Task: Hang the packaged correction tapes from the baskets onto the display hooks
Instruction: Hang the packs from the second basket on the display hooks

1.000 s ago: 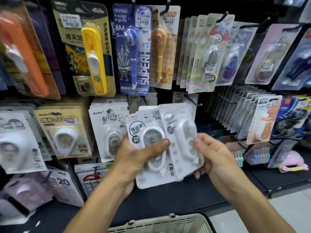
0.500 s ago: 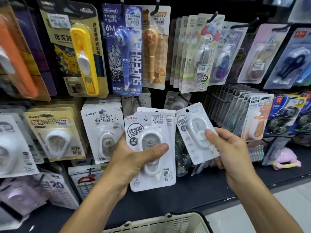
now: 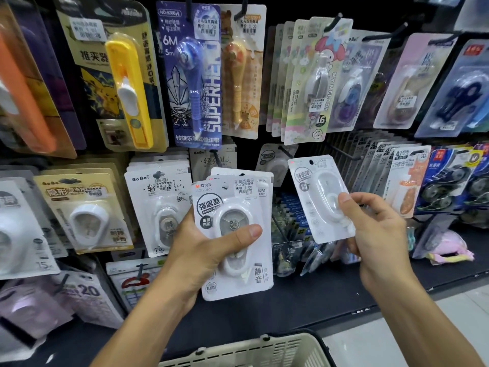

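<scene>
Right hand (image 3: 375, 229) fingers pinching single pack (image 3: 316, 205), now pulled clear of stack (image 3: 232, 234) gripped by left hand (image 3: 206, 247)

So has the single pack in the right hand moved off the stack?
Yes. The single pack in the right hand has moved right and up, off the left hand's stack, nearer the hook.
</scene>
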The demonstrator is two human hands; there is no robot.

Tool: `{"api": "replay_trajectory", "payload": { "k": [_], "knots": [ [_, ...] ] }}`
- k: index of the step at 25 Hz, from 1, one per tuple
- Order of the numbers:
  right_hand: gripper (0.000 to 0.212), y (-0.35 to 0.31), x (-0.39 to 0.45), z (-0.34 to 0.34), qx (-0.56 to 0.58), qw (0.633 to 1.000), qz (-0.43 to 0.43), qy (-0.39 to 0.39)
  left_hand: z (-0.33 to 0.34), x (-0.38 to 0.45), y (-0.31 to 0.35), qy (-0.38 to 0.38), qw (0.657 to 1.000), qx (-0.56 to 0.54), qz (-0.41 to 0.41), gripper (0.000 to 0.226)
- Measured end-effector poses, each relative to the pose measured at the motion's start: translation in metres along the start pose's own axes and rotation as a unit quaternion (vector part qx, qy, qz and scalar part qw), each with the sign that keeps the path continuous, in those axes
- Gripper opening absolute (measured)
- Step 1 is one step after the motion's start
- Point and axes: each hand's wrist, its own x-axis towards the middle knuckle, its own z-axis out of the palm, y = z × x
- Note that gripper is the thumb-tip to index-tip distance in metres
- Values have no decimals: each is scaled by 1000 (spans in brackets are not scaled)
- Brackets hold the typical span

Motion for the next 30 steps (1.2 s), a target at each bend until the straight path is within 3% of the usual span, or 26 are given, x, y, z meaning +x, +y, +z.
{"api": "replay_trajectory", "payload": {
  "k": [6, 9, 11, 13, 15, 17, 20, 26, 30],
  "knots": [
    [2, 0, 2, -2, -25, 999, 14, -22, 1, -1, -2, 0, 1000, 6, 3, 76],
    [36, 8, -11, 6, -69, 986, 81, -131, 4, 0, -3, 10, 1000, 7, 2, 79],
    [59, 12, -33, 19, -87, 964, 71, -241, 8, 1, -5, 21, 1000, 2, 4, 78],
    [61, 17, -52, 33, -113, 945, 27, -305, 12, 0, -8, 30, 1000, -4, 6, 74],
    [52, 20, -59, 41, -111, 954, -5, -280, 13, 1, -8, 32, 999, -16, -2, 74],
    [35, 15, -54, 41, -33, 973, 13, -230, 10, 2, -8, 17, 998, -49, -32, 74],
    [39, 7, -35, 29, 56, 982, 60, -173, 3, 3, -6, -6, 997, -69, -39, 56],
    [17, 12, -13, 7, 4, 999, 39, 14, 2, 1, -4, 0, 999, -26, -19, 54],
    [9, 11, -11, 5, 2, 999, 22, 37, 7, -1, -1, -17, 1000, -22, -2, 57]
  ]
}}
